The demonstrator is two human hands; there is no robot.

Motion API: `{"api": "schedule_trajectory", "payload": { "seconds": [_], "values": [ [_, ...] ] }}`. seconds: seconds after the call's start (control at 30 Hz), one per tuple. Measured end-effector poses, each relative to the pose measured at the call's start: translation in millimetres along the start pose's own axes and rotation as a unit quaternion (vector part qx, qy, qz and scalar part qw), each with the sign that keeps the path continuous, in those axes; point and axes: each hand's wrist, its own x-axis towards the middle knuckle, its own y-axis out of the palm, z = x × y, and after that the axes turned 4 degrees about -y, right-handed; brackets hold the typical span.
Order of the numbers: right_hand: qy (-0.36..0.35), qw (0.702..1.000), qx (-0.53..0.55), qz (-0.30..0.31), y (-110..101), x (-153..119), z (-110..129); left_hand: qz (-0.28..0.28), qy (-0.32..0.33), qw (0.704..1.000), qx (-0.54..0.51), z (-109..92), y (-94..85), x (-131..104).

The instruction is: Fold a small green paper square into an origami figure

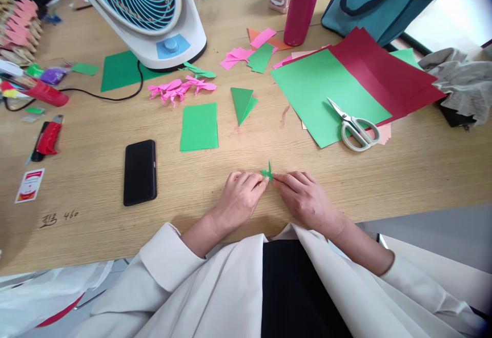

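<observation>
A small folded green paper piece (269, 172) is pinched between my two hands near the table's front edge, one thin point sticking up. My left hand (241, 197) has its fingers closed on the piece's left side. From the right, my right hand (305, 199) grips it with fingertips pressed together. Beyond my hands lie a folded green triangle (242, 104) and a green paper rectangle (199, 127). Several folded pink paper pieces (180, 89) lie farther back, beside a green one (198, 70).
White-handled scissors (359, 132) rest on a large green sheet (319, 92) over red sheets (384, 71). A black phone (140, 173) lies left, a red cutter (49, 137) farther left. Behind stand a fan (169, 45), a magenta bottle (302, 10) and a teal bag (376, 4).
</observation>
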Motion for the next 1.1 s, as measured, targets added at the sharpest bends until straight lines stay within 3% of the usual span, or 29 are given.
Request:
{"api": "schedule_trajectory", "payload": {
  "seconds": [0.3, 0.5, 0.67, 0.83, 1.1],
  "values": [
    [0.011, 1.000, 0.003, -0.013, 0.7, 0.8, 2.7, -0.028, -0.035, 0.999, -0.004, -3.0, 4.4, -2.6],
    [0.026, 0.999, 0.005, -0.029, 5.5, 0.8, 5.7, -0.002, -0.047, 0.999, -0.002, -0.2, 2.9, -5.5],
    [0.056, 0.996, 0.025, -0.060, 12.1, 1.2, 7.2, -0.023, -0.125, 0.990, -0.067, -1.8, 3.5, 5.5],
    [0.057, 0.996, 0.032, -0.062, 15.1, 0.2, 6.7, 0.020, -0.221, 0.974, -0.048, -7.6, 2.4, 23.0],
    [0.095, 0.981, 0.134, -0.099, 12.9, 1.3, 6.4, 0.046, -0.237, 0.965, -0.106, -6.8, -3.4, 27.5]
  ]
}}
